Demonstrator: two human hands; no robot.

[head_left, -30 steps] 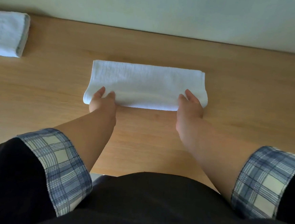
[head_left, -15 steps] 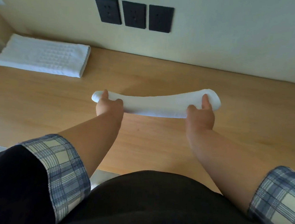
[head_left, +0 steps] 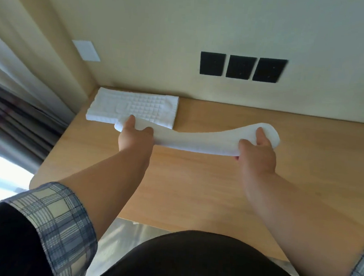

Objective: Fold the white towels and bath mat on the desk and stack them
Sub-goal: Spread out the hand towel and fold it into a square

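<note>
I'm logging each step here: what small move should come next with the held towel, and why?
Probably carry the folded towel left and lower it onto the folded bath mat. The left hand and right hand each grip an end, it is lifted off the desk, and its left end overlaps the mat.

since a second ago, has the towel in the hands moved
Yes. The towel left the desk: left hand and right hand hold it up, shifted left, its end now overlapping the folded mat.

Hotel-like room, wooden desk (head_left: 194,193) against cream wall (head_left: 163,27), three black sockets (head_left: 241,66) upper centre, curtains (head_left: 14,120) at left, folded white mat (head_left: 135,108)
</note>
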